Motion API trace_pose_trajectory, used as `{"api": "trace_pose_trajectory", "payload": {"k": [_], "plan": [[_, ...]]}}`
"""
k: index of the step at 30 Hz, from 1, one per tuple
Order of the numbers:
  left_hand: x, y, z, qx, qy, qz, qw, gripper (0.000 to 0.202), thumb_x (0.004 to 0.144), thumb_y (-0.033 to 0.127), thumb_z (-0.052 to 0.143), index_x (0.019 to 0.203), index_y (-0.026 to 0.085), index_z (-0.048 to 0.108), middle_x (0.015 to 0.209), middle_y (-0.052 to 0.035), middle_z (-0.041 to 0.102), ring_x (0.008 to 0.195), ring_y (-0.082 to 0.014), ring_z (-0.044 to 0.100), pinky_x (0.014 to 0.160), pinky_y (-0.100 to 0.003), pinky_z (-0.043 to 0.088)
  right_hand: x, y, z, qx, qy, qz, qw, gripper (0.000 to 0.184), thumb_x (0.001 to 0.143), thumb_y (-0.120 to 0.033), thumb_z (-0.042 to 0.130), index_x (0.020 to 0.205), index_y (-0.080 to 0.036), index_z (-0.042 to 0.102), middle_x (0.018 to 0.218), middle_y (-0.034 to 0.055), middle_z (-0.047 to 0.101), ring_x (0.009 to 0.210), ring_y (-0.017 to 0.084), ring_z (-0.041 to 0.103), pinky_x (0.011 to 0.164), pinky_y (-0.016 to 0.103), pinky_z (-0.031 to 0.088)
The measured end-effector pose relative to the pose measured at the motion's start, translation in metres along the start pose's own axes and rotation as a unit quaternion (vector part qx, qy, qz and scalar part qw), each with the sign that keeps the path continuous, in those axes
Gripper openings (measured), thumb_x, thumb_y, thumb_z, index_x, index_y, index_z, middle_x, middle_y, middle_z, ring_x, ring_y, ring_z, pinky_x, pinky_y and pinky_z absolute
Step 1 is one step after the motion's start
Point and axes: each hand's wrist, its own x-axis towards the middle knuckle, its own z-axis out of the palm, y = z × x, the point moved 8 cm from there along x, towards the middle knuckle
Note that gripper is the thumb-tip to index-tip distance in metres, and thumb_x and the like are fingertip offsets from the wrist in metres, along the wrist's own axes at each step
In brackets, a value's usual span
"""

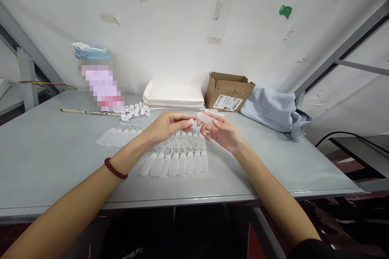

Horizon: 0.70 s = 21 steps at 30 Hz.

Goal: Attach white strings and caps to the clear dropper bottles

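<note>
Above the grey table, my right hand (223, 131) holds a small translucent plastic bottle (206, 119) tilted, its narrow end toward my other hand. My left hand (168, 126) is closed in a pinch on a small white cap (191, 122), close to the bottle but apart from it. Below both hands lie rows of similar bottles (182, 164) with thin curved white tubes at their tops; my hands partly hide the rear row. Another group of bottles (118, 136) lies to the left. A pile of loose white caps (136, 110) is behind that group.
A stack of white sheets or envelopes (174, 95) stands against the wall. Beside it are an open cardboard box (227, 91) and a crumpled light-blue cloth (270, 107). A blue container (91, 52) and a thin stick (89, 111) are at the left. The table's front edge (182, 200) runs below my forearms.
</note>
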Motion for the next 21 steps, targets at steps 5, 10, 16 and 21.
{"api": "trace_pose_trajectory", "payload": {"k": [5, 10, 16, 21], "plan": [[0.001, -0.007, -0.001, -0.084, 0.030, -0.032, 0.996, 0.026, 0.077, 0.036, 0.068, 0.092, 0.015, 0.073, 0.086, -0.0073, 0.072, 0.079, -0.0159, 0.065, 0.081, -0.035, 0.052, 0.002, 0.008, 0.004, 0.022, -0.012, 0.012, 1.000, 0.040, 0.076, -0.042, 0.064, 0.110, -0.019, 0.064, 0.099, 0.0088, 0.065, 0.070, 0.015, 0.057, 0.051, 0.026, 0.043], [0.001, -0.008, -0.001, -0.149, 0.043, -0.047, 0.987, 0.023, 0.073, 0.031, 0.071, 0.090, 0.016, 0.072, 0.083, -0.0049, 0.071, 0.072, -0.0136, 0.064, 0.080, -0.035, 0.052, 0.002, 0.008, 0.004, 0.031, -0.011, 0.009, 0.999, 0.041, 0.077, -0.041, 0.062, 0.110, -0.018, 0.063, 0.099, 0.0095, 0.065, 0.073, 0.016, 0.058, 0.055, 0.027, 0.044], [0.000, -0.007, -0.006, -0.164, 0.064, -0.036, 0.984, 0.021, 0.073, 0.027, 0.071, 0.090, 0.015, 0.071, 0.074, -0.0025, 0.068, 0.070, -0.0131, 0.063, 0.077, -0.033, 0.052, 0.002, 0.007, 0.003, 0.026, -0.010, 0.006, 1.000, 0.040, 0.077, -0.041, 0.061, 0.110, -0.018, 0.063, 0.100, 0.0102, 0.065, 0.073, 0.017, 0.059, 0.055, 0.028, 0.045], [-0.001, -0.005, -0.010, -0.124, 0.084, -0.016, 0.989, 0.020, 0.075, 0.030, 0.068, 0.088, 0.016, 0.072, 0.072, -0.0020, 0.066, 0.069, -0.0132, 0.061, 0.076, -0.033, 0.052, 0.002, 0.006, 0.003, 0.021, -0.009, 0.011, 1.000, 0.038, 0.078, -0.040, 0.062, 0.109, -0.018, 0.064, 0.101, 0.0098, 0.066, 0.074, 0.016, 0.061, 0.057, 0.027, 0.047]]}}
